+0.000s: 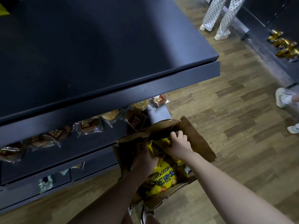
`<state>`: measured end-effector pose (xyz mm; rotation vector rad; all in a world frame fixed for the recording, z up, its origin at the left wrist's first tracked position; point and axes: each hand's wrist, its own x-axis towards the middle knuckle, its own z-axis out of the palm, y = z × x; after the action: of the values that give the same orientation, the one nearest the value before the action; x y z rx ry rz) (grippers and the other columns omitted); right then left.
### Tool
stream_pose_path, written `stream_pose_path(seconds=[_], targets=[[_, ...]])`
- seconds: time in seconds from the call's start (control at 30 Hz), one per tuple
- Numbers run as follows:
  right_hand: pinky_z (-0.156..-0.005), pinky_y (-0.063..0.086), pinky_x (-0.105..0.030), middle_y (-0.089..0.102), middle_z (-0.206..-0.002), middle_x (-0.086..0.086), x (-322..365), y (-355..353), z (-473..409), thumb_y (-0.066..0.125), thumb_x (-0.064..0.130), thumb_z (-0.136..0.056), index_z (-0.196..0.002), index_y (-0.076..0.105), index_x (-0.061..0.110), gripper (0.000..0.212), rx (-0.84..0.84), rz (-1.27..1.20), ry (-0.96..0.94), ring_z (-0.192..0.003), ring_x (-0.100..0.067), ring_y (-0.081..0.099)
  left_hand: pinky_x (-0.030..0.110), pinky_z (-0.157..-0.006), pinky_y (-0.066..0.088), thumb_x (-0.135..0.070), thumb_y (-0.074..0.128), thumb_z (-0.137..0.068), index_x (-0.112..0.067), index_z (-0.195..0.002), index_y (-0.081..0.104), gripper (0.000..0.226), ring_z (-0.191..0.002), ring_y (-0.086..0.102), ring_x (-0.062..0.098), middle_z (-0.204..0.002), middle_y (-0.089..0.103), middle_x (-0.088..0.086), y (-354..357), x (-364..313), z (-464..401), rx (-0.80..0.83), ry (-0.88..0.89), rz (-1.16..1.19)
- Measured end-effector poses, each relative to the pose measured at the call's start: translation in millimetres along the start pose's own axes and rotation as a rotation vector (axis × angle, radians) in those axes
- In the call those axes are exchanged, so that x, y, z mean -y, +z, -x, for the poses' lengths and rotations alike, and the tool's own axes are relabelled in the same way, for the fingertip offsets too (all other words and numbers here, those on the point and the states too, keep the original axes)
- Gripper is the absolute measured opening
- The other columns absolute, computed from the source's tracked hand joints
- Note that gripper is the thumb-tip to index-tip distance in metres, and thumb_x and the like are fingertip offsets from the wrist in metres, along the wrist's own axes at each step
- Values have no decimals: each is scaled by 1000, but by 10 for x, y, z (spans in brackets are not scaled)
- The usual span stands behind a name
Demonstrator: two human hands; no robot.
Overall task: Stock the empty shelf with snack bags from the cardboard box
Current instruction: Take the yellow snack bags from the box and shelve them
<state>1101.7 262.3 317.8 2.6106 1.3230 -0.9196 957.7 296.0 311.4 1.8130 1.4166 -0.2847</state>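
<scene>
The empty shelf [80,50] filled the upper left of my view, dark and bare right to its front edge. Below it a lower shelf [90,143] carried wrapped buns [88,126] along its front edge. The cardboard box [199,143] stood open on the wood floor [234,126] against that unit's right corner, yellow snack bags [163,180] heaped inside. My left hand [144,156] was sunk among them; I could not tell how its grip lay. My right hand [178,143] had its grip pinched on the top of a yellow snack bag [156,146] at the far side of the box. I judged it best to lift that bag straight up, clear of the flaps, holding the seam rather than crushing the contents.
</scene>
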Motion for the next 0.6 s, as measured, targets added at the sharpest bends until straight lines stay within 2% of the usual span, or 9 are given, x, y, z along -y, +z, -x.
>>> stream_pose_path(seconds=[0.1,0.2,0.4,0.6], targets=[[-95,40,-47,25,-145,-2,-29,45,-17,58,48,-82,-135,29,31,63,135,-46,2,-123,-34,41,41,-115,21,-36,61,-82,-18,-145,22,77,-140,19,32,-150,17,11,2,4,-41,19,-2,-12],[-99,39,-45,21,-152,-4,-24,36,-22,53,50,-84,-141,24,44,64,190,37,-10,-127,-34,38,44,-114,23,-38,58,-83,-23,-146,18,76,-139,18,35,-149,15,10,-20,-34,-81,59,-19,-73],[-90,42,-42,35,-134,-9,107,-13,-42,52,43,-86,-139,30,36,58,206,179,5,-119,-35,42,47,-108,29,-39,59,-85,-28,-147,16,76,-137,18,37,-150,13,8,-93,-95,-103,101,-81,-158],[-79,43,-38,42,-119,-8,65,-94,120,52,38,-84,-130,38,32,48,89,30,44,-109,-35,51,43,-101,39,-28,57,-85,-35,-142,29,65,-135,26,34,-150,21,1,-141,-61,-19,-4,-62,-94]])
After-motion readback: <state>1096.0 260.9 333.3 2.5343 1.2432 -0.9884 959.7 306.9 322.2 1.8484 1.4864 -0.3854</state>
